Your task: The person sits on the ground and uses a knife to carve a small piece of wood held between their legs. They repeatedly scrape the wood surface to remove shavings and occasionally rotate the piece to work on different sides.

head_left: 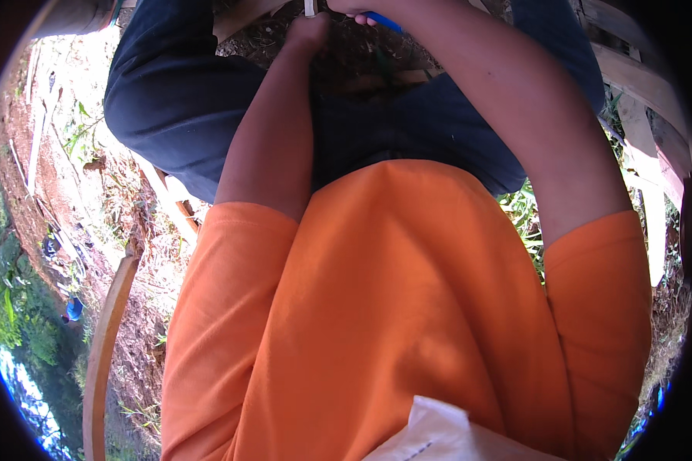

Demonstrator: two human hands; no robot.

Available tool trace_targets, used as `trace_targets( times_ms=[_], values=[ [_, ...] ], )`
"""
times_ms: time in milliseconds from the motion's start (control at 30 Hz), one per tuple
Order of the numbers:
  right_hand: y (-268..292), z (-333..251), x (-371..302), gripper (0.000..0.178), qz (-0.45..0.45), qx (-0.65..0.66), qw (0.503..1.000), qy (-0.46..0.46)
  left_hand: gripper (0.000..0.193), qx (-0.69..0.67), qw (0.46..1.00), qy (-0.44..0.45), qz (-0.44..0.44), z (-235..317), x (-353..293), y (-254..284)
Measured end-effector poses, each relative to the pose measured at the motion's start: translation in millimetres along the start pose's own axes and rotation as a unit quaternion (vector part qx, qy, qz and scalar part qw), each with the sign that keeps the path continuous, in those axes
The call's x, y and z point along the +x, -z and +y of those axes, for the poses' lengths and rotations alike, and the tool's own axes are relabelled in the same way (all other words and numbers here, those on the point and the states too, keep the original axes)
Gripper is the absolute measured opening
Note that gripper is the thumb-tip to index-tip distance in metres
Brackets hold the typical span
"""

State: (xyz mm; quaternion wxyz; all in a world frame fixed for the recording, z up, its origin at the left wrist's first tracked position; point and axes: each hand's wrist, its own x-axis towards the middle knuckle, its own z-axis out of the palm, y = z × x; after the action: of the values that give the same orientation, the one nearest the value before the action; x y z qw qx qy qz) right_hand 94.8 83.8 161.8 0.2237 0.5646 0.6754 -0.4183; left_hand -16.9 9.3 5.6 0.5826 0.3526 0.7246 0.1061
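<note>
while the work sits at the very top edge of the frame, only part of it can be read. short pale strip (311,7), flat and narrow, material unclear, at upper centre; its far end is out of frame. left hand (309,32) looks closed around its near end. just right of it, right hand (364,13), partly cut off, fingers curled round a slim bright-blue handle-like piece (384,21). whether blue piece and strip meet: cannot tell.

progress, my judgement: under way, since both pieces are in hand and neither is set down. no finished result shows; how much is done or left cannot be told, the working end being hidden.

outward: dark shaded soil (354,48) beneath the hands, tan wooden board (242,18) left of them. dark blue trousers (184,100) on both sides, orange short-sleeved shirt (407,292) filling centre. long curved brown timber (104,357) at lower left; weathered grey-brown planks (642,81) at upper right.
</note>
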Motion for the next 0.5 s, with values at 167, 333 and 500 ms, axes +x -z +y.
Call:
trace_targets(
  times_ms=[167, 333, 500],
  values=[
    [-4, -16, -11, 0.025, 0.076, 0.048, 0.996, 0.017, 0.060, 0.017, 1.000, -0.003, -0.007, -3, 2, 6],
    [-30, 12, 96, 0.028, 0.193, 0.076, 0.978, 0.025, 0.061, 0.041, 0.998, -0.047, 0.029, 7, -11, 1],
    [4, -15, 31, 0.029, 0.045, 0.098, 0.994, -0.016, 0.061, 0.008, 0.999, -0.030, 0.016, 9, -28, 3]
  ],
)
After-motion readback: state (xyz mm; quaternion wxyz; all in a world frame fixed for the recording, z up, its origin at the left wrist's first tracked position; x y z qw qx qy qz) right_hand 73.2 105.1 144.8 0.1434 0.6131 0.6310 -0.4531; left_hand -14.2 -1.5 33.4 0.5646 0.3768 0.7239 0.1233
